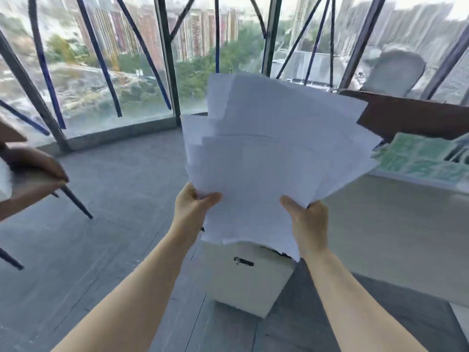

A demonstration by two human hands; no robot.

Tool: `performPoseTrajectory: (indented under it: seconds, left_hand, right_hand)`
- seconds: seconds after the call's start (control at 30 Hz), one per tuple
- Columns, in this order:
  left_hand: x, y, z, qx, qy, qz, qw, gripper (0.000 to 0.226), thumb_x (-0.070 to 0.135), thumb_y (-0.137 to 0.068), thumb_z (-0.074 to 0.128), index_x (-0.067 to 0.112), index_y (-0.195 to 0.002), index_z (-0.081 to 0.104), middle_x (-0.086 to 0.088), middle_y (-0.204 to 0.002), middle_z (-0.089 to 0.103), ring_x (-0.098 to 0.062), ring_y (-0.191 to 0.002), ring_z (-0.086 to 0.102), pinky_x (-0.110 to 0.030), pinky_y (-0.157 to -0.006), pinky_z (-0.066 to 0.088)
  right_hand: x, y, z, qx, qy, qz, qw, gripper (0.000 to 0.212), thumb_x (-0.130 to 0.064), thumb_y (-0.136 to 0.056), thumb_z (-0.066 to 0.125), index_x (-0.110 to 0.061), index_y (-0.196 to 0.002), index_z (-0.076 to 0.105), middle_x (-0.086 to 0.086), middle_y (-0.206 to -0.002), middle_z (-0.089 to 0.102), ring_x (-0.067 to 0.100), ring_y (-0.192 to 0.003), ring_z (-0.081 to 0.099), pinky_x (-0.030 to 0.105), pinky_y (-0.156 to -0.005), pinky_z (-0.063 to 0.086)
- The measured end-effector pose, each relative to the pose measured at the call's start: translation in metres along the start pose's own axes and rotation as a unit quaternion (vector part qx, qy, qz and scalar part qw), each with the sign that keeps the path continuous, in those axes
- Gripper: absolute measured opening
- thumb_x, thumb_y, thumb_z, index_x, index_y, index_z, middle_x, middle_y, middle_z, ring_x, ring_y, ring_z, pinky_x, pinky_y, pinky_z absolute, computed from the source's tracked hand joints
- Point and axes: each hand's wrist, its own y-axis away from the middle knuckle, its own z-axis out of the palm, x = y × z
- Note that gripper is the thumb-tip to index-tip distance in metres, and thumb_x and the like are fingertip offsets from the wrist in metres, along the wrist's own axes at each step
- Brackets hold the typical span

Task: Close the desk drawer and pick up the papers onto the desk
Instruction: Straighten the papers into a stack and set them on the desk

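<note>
A loose, fanned sheaf of white papers (274, 153) is held up at the centre of the view, gripped along its lower edge by both bare hands. The left hand (194, 207) is closed on the sheaf's lower left corner, thumb pressed across the front; the right hand (308, 219) is clamped on the lower right edge, thumb on top and fingers hidden behind the sheets. The sheets are splayed unevenly toward 12 and 2 o'clock. Directly below the papers, at 6 o'clock, a white drawer unit (250, 283) with a dark handle is seen on the grey floor (114, 199); its front appears to be shut, though the top edge is covered by the sheets. A pale desk surface (396, 224) is spread at 3 o'clock, with green printed material (418, 158) lying at its far edge. A chair (28, 179) is partly visible at 9 o'clock, and tall windows (101, 59) onto a city fill the background.
</note>
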Motion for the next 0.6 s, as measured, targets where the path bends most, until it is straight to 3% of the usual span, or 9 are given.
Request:
performPoseTrajectory:
  seconds: [0.07, 0.13, 0.2, 0.3, 0.37, 0.5, 0.6]
  left_hand:
    - [0.011, -0.028, 0.031, -0.008, 0.019, 0.015, 1.000, 0.030, 0.005, -0.070, 0.076, 0.003, -0.099, 0.067, -0.004, -0.090, 0.074, -0.014, -0.077, 0.070, -0.029, -0.069, 0.058]
    - [0.003, -0.059, 0.055, -0.019, 0.022, 0.009, 1.000, 0.035, 0.005, -0.070, 0.077, 0.007, -0.104, 0.068, -0.003, -0.094, 0.075, -0.013, -0.082, 0.072, -0.025, -0.069, 0.059]
    - [-0.023, -0.084, 0.075, -0.043, -0.003, -0.011, 0.999, 0.045, 0.006, -0.067, 0.078, 0.013, -0.109, 0.066, -0.001, -0.100, 0.076, -0.014, -0.089, 0.073, -0.025, -0.070, 0.058]
    - [-0.072, -0.105, 0.101, -0.036, -0.047, -0.057, 0.997, 0.036, 0.000, -0.070, 0.078, 0.022, -0.095, 0.064, 0.005, -0.091, 0.071, -0.008, -0.082, 0.069, -0.018, -0.068, 0.052]
    - [-0.094, -0.116, 0.116, -0.017, -0.066, -0.080, 0.994, 0.035, -0.004, -0.073, 0.076, 0.024, -0.089, 0.062, 0.010, -0.085, 0.069, 0.003, -0.073, 0.067, -0.010, -0.060, 0.049]
    - [-0.120, -0.130, 0.138, -0.029, -0.057, -0.132, 0.989, 0.036, 0.007, -0.065, 0.081, 0.013, -0.098, 0.070, 0.004, -0.086, 0.078, -0.009, -0.079, 0.073, -0.018, -0.060, 0.056]
    - [-0.127, -0.142, 0.151, -0.001, -0.076, -0.169, 0.983, 0.025, 0.015, -0.057, 0.080, 0.003, -0.075, 0.066, -0.008, -0.070, 0.068, -0.023, -0.067, 0.062, -0.032, -0.058, 0.049]
  right_hand:
    - [-0.012, -0.033, -0.008, -0.011, -0.009, -0.040, 0.999, 0.009, -0.006, -0.080, 0.070, -0.005, -0.072, 0.073, -0.005, -0.070, 0.071, 0.013, -0.065, 0.065, 0.025, -0.057, 0.049]
    - [-0.007, -0.072, -0.020, -0.026, -0.014, -0.052, 0.998, 0.015, -0.003, -0.082, 0.070, -0.016, -0.077, 0.076, -0.009, -0.074, 0.076, 0.011, -0.067, 0.071, 0.024, -0.057, 0.055]
    - [0.017, -0.108, -0.037, -0.027, -0.004, -0.031, 0.999, 0.015, -0.002, -0.082, 0.071, -0.016, -0.082, 0.075, -0.011, -0.072, 0.077, 0.010, -0.068, 0.071, 0.024, -0.060, 0.055]
    - [0.069, -0.151, -0.060, -0.019, 0.025, 0.015, 0.999, 0.019, -0.004, -0.083, 0.071, -0.021, -0.073, 0.073, -0.015, -0.063, 0.073, 0.009, -0.067, 0.067, 0.017, -0.055, 0.050]
    - [0.086, -0.175, -0.069, -0.029, 0.031, 0.030, 0.999, 0.019, -0.002, -0.084, 0.069, -0.020, -0.078, 0.072, -0.016, -0.064, 0.073, 0.006, -0.066, 0.067, 0.015, -0.056, 0.049]
    - [0.091, -0.213, -0.069, -0.079, 0.016, 0.041, 0.996, 0.023, 0.007, -0.085, 0.063, -0.009, -0.101, 0.066, -0.017, -0.075, 0.075, -0.002, -0.070, 0.069, 0.014, -0.059, 0.050]
    - [0.096, -0.228, -0.067, -0.076, 0.030, 0.050, 0.995, 0.025, 0.000, -0.086, 0.064, -0.023, -0.093, 0.071, -0.015, -0.081, 0.076, 0.010, -0.085, 0.074, 0.023, -0.067, 0.051]
